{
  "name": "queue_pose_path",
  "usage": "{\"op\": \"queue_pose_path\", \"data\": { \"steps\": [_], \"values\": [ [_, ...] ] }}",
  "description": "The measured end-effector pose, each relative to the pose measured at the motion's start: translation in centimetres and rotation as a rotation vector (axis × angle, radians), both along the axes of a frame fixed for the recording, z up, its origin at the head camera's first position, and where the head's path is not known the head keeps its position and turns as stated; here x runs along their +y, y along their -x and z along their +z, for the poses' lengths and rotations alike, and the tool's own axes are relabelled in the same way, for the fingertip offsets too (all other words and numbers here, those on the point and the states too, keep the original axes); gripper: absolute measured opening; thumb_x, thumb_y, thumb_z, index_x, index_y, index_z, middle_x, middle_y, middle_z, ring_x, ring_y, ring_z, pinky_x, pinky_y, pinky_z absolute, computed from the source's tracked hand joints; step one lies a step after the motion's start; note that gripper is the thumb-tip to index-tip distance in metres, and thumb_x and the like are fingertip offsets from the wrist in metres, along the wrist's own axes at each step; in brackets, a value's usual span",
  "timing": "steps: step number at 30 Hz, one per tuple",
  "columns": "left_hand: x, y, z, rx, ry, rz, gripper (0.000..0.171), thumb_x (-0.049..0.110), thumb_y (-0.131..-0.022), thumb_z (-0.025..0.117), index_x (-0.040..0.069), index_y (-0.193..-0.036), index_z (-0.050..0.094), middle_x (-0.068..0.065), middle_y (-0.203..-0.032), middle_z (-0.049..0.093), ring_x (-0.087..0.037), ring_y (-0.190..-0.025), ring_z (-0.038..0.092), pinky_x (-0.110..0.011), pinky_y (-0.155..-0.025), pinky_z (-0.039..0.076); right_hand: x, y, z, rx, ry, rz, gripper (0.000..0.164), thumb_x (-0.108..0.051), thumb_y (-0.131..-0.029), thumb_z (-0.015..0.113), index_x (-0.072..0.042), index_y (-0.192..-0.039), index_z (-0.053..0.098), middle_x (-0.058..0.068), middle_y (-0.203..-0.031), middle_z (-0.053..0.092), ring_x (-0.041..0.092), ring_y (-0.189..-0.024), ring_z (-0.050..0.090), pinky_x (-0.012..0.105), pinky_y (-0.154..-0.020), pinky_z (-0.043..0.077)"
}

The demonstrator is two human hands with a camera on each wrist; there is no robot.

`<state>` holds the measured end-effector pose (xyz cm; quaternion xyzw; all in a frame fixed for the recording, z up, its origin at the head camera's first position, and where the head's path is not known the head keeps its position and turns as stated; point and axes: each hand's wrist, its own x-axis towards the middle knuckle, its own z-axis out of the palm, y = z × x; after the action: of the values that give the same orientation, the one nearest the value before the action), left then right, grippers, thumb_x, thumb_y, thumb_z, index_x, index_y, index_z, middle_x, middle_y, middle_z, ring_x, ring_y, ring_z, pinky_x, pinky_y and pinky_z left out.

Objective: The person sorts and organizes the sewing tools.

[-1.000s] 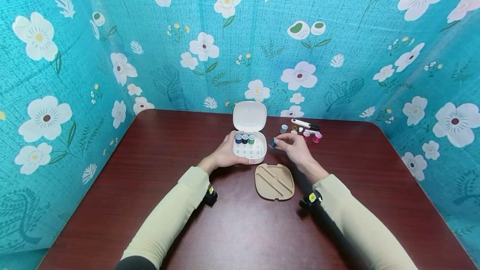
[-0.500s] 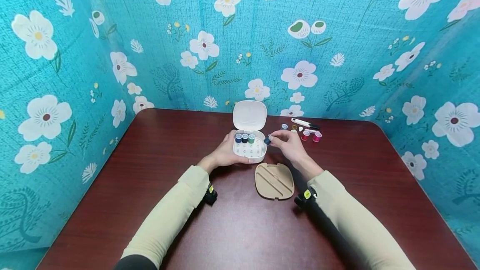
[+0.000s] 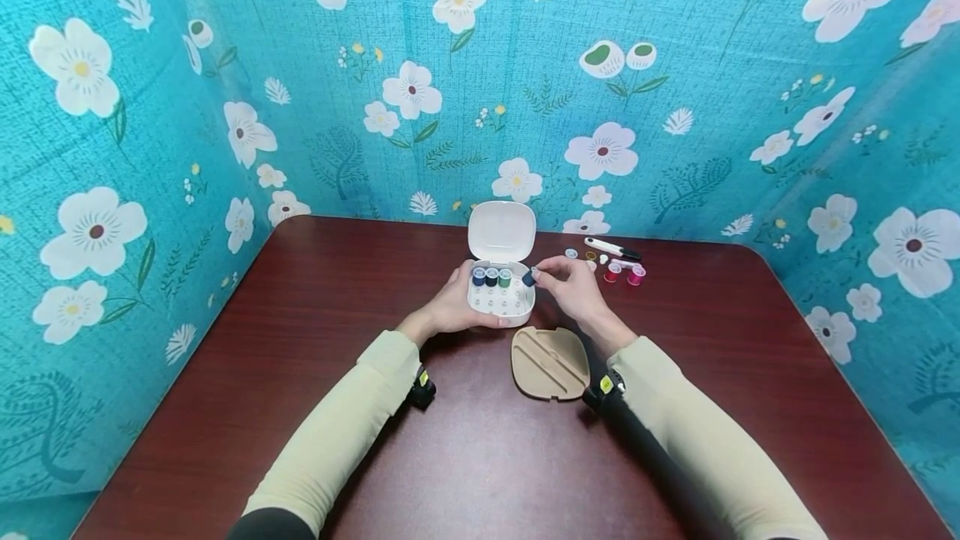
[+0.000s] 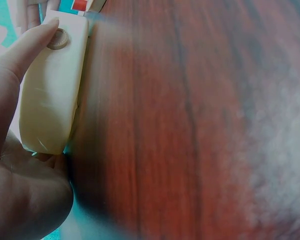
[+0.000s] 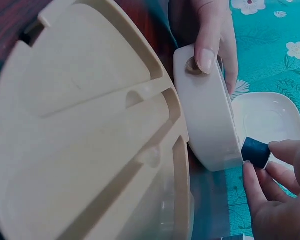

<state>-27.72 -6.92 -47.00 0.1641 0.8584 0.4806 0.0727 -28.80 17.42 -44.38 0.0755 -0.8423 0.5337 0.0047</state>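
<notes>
A small white box [image 3: 519,318] stands with its lid [image 3: 502,232] raised at the back. My left hand [image 3: 453,307] grips its left side, thumb along the front wall by a round brown button [image 4: 58,39]. Three thread spools stand in the back row on pegs: a blue spool [image 3: 478,277], a black spool [image 3: 491,277] and a green spool [image 3: 505,278]. Between thumb and fingers, my right hand [image 3: 577,290] pinches a dark blue thread spool [image 5: 255,152], tilted over the right end of that row. Several bare pegs show in front.
A beige grooved tray [image 3: 550,363] lies just in front of the box. Behind my right hand are a red spool [image 3: 612,272], a pink spool [image 3: 636,275], a light blue spool [image 3: 572,254] and a white-and-black slim tool [image 3: 612,248]. A floral curtain borders the table.
My right hand has carried the dark blue spool leftward, from beside the box to over its right end. The left hand keeps its grip on the box.
</notes>
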Motion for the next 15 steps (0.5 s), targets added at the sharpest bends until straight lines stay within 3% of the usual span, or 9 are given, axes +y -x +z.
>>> {"op": "queue_pose_path", "data": {
  "steps": [4,7,10,12,15],
  "values": [
    [0.0,0.0,0.0,-0.002,-0.005,-0.001,0.115,0.036,-0.063,0.099,0.006,-0.151,0.03,-0.015,-0.14,0.043,-0.029,-0.126,0.046,-0.044,-0.11,0.037,-0.2,0.4,0.1,0.064,-0.071,0.001,0.018,-0.011,-0.099,0.069,0.001,-0.111,0.072,0.019,-0.105,0.073,0.03,-0.095,0.069,0.037,-0.087,0.049],
    [0.0,0.0,-0.1,-0.003,-0.013,-0.008,0.115,0.035,-0.064,0.099,0.005,-0.151,0.03,-0.016,-0.14,0.043,-0.029,-0.126,0.046,-0.044,-0.11,0.037,-0.4,0.7,0.2,0.124,-0.147,0.0,0.017,-0.012,-0.098,0.07,0.0,-0.11,0.072,0.017,-0.103,0.074,0.031,-0.095,0.069,0.047,-0.103,0.032],
    [0.0,0.0,0.0,-0.001,-0.012,-0.014,0.116,0.034,-0.064,0.099,0.005,-0.152,0.029,-0.016,-0.14,0.043,-0.029,-0.126,0.046,-0.044,-0.109,0.037,-0.6,1.1,0.3,0.163,-0.214,0.0,0.017,-0.016,-0.098,0.071,-0.003,-0.108,0.073,0.014,-0.101,0.075,0.03,-0.097,0.07,0.056,-0.106,0.016],
    [0.0,0.0,0.0,0.001,-0.007,-0.015,0.115,0.034,-0.064,0.099,0.006,-0.152,0.029,-0.015,-0.139,0.043,-0.028,-0.126,0.046,-0.043,-0.109,0.038,-0.6,1.2,0.3,0.173,-0.243,0.005,0.016,-0.017,-0.098,0.071,-0.004,-0.108,0.073,0.013,-0.101,0.075,0.03,-0.097,0.07,0.059,-0.106,0.015],
    [0.0,0.1,0.0,0.005,-0.003,-0.013,0.115,0.033,-0.065,0.099,0.006,-0.152,0.029,-0.015,-0.139,0.043,-0.028,-0.127,0.045,-0.043,-0.109,0.037,-0.8,1.4,0.4,0.18,-0.262,0.017,0.018,-0.017,-0.098,0.07,-0.004,-0.11,0.073,0.013,-0.103,0.075,0.029,-0.097,0.07,0.056,-0.107,0.024]
  ]
}}
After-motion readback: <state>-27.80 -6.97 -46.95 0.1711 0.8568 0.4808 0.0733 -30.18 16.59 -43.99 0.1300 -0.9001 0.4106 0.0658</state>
